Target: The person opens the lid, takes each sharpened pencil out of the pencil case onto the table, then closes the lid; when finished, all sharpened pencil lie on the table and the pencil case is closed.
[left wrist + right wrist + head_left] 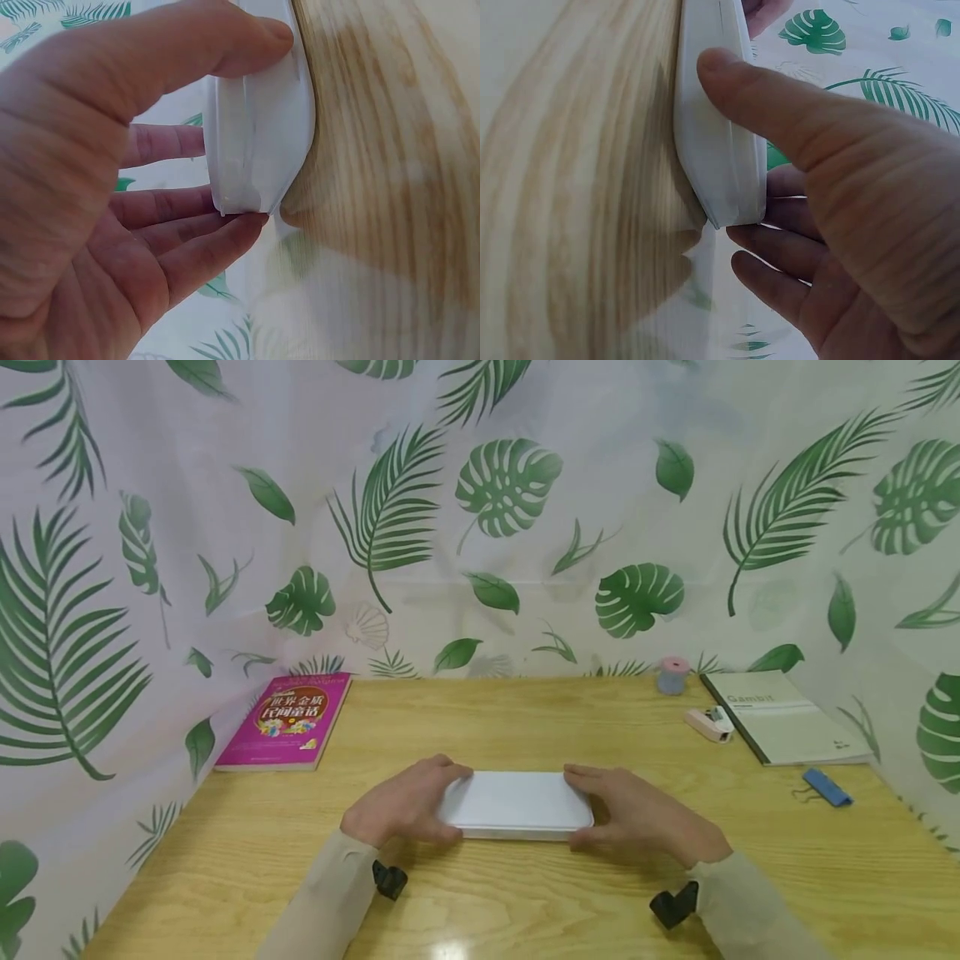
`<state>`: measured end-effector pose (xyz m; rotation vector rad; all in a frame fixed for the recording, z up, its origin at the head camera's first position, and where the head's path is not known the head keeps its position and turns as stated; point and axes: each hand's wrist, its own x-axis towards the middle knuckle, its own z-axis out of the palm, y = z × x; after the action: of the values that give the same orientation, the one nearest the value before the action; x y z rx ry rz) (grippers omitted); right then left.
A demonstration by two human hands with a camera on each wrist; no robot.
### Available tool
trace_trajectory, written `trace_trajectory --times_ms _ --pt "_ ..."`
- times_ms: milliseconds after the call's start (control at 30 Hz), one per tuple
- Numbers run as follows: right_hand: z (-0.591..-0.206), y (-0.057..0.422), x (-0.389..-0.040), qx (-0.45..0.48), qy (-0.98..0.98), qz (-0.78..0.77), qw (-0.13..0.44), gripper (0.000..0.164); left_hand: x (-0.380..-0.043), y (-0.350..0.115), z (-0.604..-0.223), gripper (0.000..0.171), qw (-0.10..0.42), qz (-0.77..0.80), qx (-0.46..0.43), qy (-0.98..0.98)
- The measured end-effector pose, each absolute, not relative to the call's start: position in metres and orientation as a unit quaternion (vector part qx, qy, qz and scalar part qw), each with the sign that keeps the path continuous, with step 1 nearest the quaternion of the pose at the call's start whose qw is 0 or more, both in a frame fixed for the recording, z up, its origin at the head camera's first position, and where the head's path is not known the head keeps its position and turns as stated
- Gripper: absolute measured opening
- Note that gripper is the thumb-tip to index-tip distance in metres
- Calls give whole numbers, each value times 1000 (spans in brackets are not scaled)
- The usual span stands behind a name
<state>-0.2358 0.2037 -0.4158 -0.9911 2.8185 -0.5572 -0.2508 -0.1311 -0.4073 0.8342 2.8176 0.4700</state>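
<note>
A flat white rectangular box [517, 800] with rounded corners lies on the wooden table in front of me, its long side facing me. My left hand [411, 802] holds its left end, thumb on the near side and fingers at the far side. At the other end, my right hand [647, 814] grips it in the same manner. The left wrist view shows the thumb pressed on the box's white wall [262, 135], with fingertips at its end. A similar hold on the box [716, 150] appears in the right wrist view. Whatever is inside the box is hidden.
A pink book [288, 752] lies at the back left of the wooden table [487, 902]. On the right are a pink-and-blue cylinder [672, 677], a pale pink stapler [708, 725], a notebook [795, 727] and a blue binder clip [827, 787]. Leaf-patterned sheeting [525, 610] surrounds the table.
</note>
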Motion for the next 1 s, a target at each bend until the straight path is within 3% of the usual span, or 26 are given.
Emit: trace_trajectory --times_ms 367,700,1000 --pt "-413 206 -239 -342 919 -190 54 85 -254 -134 -406 82 82 175 288 938" --pt "-417 213 -244 -353 894 -269 -53 50 -263 -150 -415 79 83 276 307 907" --pt "-424 214 -251 -389 841 -323 -192 24 -262 -152 -413 78 66 270 313 908"
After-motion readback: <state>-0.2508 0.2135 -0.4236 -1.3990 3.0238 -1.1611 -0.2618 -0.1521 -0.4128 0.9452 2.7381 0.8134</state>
